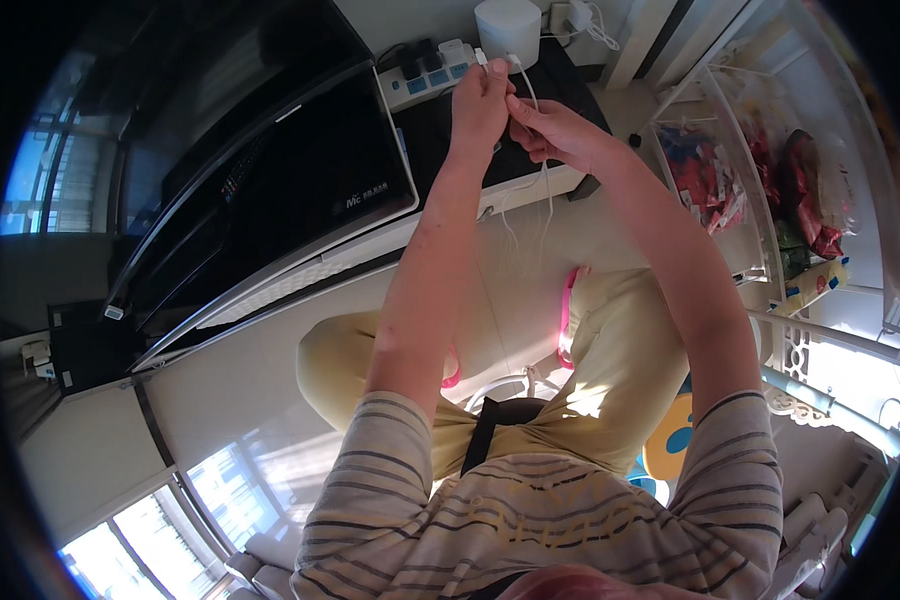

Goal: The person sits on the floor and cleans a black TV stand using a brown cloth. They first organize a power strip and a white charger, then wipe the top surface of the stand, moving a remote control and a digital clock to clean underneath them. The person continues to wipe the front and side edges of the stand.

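Observation:
Both arms reach forward to the dark top of a low cabinet (560, 88). The fingers of my left hand (482, 105) are closed on a white charging cable (529, 88), and a small white plug end (481, 57) sticks out beyond them. Close beside it, almost touching, my right hand (555, 134) is closed too, thumb and fingers pinching the cable. Loose white strands hang below my hands in front of the cabinet. Just past my fingers stands a white rounded device (508, 28). To its left lies a white power strip (422, 84) with black and white plugs in it.
A large black glossy screen (300, 170) fills the left. A white adapter (577, 16) with a coiled cord is at the back wall. On the right, a white rack (750, 165) holds red bags (705, 180). Beneath my arms are my knees and pink slippers (569, 320).

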{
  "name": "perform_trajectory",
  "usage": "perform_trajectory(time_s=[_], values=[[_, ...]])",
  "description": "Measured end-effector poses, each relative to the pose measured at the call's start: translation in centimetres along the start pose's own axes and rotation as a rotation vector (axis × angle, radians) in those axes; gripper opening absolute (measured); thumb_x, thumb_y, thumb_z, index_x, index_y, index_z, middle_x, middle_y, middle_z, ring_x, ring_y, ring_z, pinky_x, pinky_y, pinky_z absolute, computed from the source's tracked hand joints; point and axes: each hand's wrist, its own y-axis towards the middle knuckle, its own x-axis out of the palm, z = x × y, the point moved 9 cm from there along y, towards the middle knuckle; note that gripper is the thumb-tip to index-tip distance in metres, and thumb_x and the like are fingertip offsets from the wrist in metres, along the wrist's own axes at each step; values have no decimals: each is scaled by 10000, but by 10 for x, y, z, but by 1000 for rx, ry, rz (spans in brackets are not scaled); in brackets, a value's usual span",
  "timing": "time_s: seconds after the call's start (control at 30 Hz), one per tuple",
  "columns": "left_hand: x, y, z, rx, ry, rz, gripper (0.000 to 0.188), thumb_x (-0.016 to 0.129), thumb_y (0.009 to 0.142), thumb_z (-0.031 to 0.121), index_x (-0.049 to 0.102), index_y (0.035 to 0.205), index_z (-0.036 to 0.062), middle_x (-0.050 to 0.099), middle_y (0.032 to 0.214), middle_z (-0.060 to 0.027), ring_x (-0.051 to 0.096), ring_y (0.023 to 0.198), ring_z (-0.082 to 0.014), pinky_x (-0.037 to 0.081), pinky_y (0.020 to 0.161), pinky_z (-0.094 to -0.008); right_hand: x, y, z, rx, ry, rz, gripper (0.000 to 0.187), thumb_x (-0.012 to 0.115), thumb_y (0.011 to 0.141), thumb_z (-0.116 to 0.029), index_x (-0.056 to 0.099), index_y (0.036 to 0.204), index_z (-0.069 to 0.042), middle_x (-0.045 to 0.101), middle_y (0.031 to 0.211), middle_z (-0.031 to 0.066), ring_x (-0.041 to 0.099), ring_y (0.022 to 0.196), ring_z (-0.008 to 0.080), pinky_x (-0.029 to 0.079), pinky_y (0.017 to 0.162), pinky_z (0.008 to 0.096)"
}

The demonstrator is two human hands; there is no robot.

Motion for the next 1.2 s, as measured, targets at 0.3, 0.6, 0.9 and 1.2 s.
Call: perform_trajectory(time_s=[0.3,0.6,0.9,1.2], values=[[-33,157,-26,319,1171,-4,259,622,875,247,682,1076,96,635,1097,-111,580,1056,-319,482,887,-413,-78,92,-43,-329,-1160,564,228,551,890,-213,695,1066,-230,665,1033,83,631,964,291,516,803,423],[-4,192,-83,255,1638,-303,275,697,761,210,699,1017,111,648,1095,-103,589,1080,-292,468,889,-453,-43,159,-1,-306,-1545,432,422,493,868,-66,592,1252,-211,474,1377,2,463,1287,246,497,951,382],[-2,206,-102,226,1667,-364,256,680,741,179,694,982,93,688,1000,-125,653,977,-287,474,877,-424,-40,159,1,-327,-1497,468,389,492,876,-78,600,1225,-210,489,1354,-5,502,1235,230,525,888,378],[-5,200,-93,340,1612,-246,200,663,746,137,687,938,86,687,984,-113,653,970,-281,499,816,-407,-34,165,5,-261,-1566,474,357,479,900,-119,590,1231,-194,522,1298,10,523,1206,220,528,869,373]])
